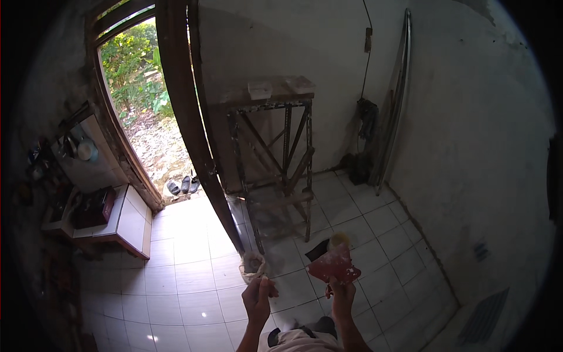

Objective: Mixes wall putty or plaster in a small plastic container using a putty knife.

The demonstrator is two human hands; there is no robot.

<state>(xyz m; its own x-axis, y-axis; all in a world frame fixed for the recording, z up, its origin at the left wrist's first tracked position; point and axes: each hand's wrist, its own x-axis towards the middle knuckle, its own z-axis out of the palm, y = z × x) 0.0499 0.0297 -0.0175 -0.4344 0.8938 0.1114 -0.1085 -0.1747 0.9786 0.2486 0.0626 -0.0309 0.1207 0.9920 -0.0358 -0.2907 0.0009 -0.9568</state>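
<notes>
My right hand [341,293] is closed around the narrow lower end of a red, roughly fan-shaped scraper [335,265] spotted with white residue. A dark flat piece [317,250] and a round yellowish thing [339,239] show just beyond its upper edge. My left hand [258,297] is raised to the left of it, fingers pinched together; what they hold, if anything, is too small to make out. Right past those fingertips is a pale, crumpled plastic bag [252,265] with greyish contents. Whether the fingers touch the bag, I cannot tell.
Ahead stands a tall, worn work stand [275,100] carrying two whitish containers. A dark post [196,129] rises beside the open doorway, with sandals [185,185] outside. Left is a low tiled ledge [134,220] bearing a dark box [97,208]. Long strips [399,100] lean in the corner.
</notes>
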